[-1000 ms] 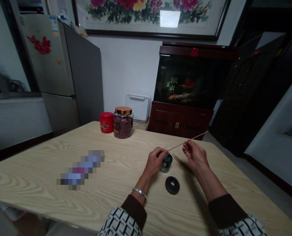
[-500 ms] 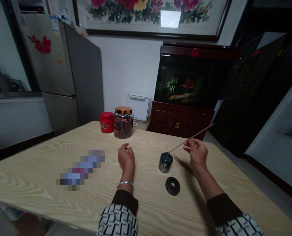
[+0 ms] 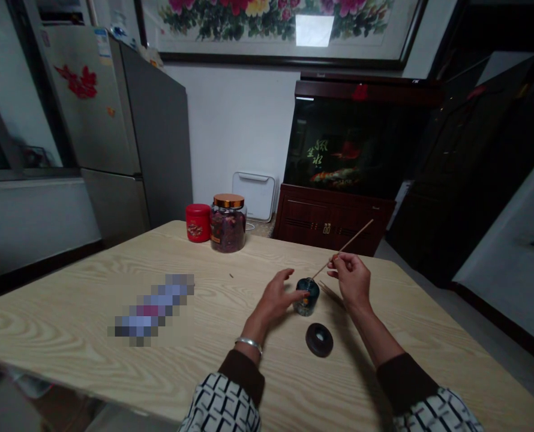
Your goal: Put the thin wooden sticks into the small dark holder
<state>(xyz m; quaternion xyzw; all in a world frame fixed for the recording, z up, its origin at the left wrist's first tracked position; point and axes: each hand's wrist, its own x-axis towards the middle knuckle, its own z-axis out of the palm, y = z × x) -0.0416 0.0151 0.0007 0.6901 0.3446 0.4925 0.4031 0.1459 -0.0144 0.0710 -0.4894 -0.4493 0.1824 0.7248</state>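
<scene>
Fingers of your left hand are spread beside the small dark-glass bottle, your thumb across its front; contact is hard to tell. The bottle stands upright on the wooden table, a dark ring lying near it. Your right hand pinches a thin stick, slanting up rightward from the bottle's mouth.

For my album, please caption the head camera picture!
Right hand slants a thin stick at the mouth of a glass bottle; left hand alongside.

Bottle on the table, just behind the ring.
</scene>
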